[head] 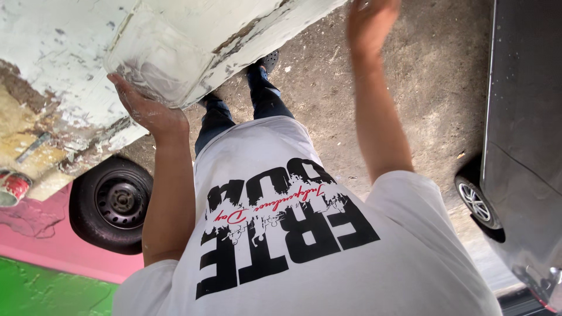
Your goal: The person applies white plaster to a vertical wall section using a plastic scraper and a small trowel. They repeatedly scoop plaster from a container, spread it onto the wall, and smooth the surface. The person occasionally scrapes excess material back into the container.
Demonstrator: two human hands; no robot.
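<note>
My left hand is pressed flat, fingers spread, against a clear plastic container smeared with white, holding it up against the flaking white car panel above my palm. Left of that hand and lower sit a red tin and a black wheel. My white printed T-shirt hangs between my arms. My right hand is raised well apart from the container, empty, fingers loosely open; its tips are cut off by the frame. Beyond it stands a dark grey car.
</note>
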